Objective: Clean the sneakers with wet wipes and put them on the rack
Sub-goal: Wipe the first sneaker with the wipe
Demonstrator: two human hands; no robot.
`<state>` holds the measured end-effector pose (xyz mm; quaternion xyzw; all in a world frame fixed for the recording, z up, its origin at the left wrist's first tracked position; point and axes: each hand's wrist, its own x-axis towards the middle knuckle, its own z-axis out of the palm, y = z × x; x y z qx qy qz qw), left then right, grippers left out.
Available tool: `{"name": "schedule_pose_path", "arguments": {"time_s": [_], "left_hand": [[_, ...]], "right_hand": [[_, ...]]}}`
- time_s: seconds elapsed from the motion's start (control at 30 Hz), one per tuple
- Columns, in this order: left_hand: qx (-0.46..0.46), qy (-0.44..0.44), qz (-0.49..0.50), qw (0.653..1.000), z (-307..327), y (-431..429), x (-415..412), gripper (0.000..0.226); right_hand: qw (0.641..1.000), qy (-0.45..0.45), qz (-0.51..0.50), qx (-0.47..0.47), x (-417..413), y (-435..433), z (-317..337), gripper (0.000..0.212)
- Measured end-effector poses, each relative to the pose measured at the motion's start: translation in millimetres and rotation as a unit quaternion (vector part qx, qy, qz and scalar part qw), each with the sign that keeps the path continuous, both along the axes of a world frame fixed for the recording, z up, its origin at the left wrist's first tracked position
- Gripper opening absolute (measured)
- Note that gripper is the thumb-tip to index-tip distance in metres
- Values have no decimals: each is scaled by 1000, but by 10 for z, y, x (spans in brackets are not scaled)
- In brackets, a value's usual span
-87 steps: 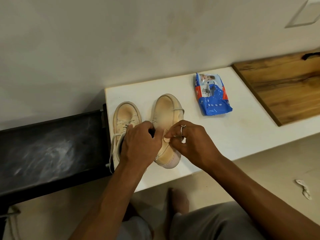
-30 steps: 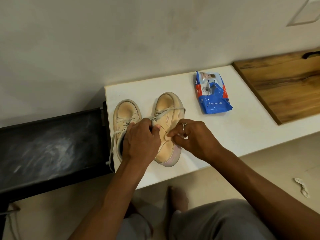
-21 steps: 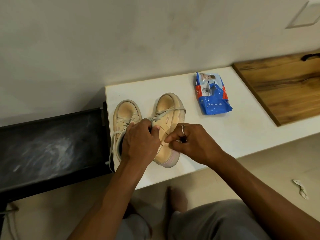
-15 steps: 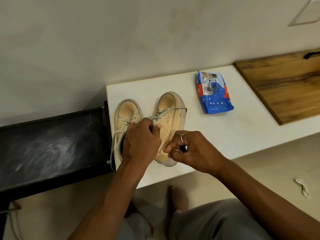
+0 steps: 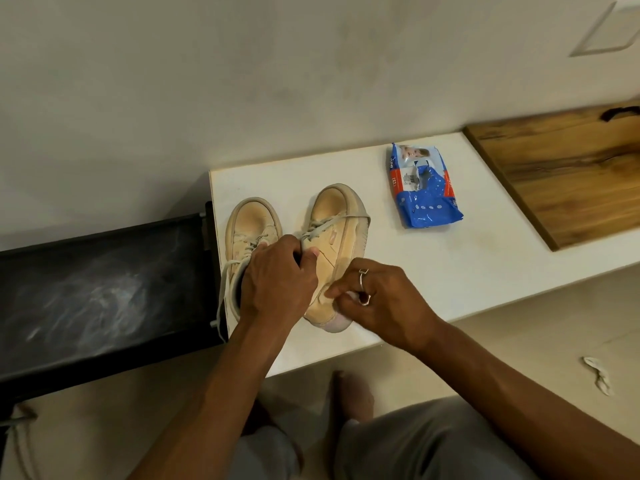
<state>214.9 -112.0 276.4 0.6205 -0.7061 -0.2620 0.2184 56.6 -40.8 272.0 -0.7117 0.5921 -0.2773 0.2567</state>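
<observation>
The left hand (image 5: 277, 282) grips the tilted sneaker (image 5: 337, 230) at its laces on the white benchtop (image 5: 433, 265). The right hand (image 5: 381, 303) pinches what seems a wipe (image 5: 350, 295) — mostly hidden — against its side; the second sneaker (image 5: 251, 223) stands just beside

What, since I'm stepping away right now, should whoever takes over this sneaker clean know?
Left hand: grip on the tilted sneaker at its laces.
Right hand: pinching a small pale wad, probably a wipe, against that sneaker's side near the heel.
Second sneaker stands beside it on the white bench; wipes pack lies further right.
Done: wiping under way; how far, cannot tell.
Left: finish both sneakers, then set them on the rack, probably the black frame left of the bench.
</observation>
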Motion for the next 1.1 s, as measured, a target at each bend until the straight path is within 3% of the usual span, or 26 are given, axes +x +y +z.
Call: {"name": "schedule_pose_path", "arguments": {"time_s": [0.07, 0.2, 0.33, 0.47, 0.6, 0.73, 0.87, 1.0, 1.1], "left_hand": [[1, 1, 2, 1000, -13, -5, 4, 26], [-1, -11, 3, 1000, -39, -19, 3, 26], [4, -6, 10, 1000, -51, -26, 5, 25], [7, -3, 12, 1000, -48, -30, 3, 27], [5, 6, 9, 1000, -51, -28, 12, 27], [5, 1, 9, 1000, -74, -39, 21, 27], [1, 2, 12, 1000, -72, -35, 21, 28], [5, 9, 11, 1000, -46, -39, 15, 28], [4, 6, 14, 1000, -55, -40, 20, 27]], "right_hand": [[999, 7, 35, 17, 61, 28, -17, 14], [998, -19, -61, 4, -18, -47, -21, 14], [1000, -9, 21, -15, 104, 12, -13, 15], [997, -42, -62, 3, 6, -38, -18, 14], [999, -21, 47, -5, 117, 37, -27, 15], [998, -36, -58, -3, -11, -26, -47, 13], [997, -3, 77, -7, 166, 63, -41, 15], [998, -59, -21, 4, 47, -20, -34, 13], [998, -47, -24, 22, 75, -7, -32, 11]]}}
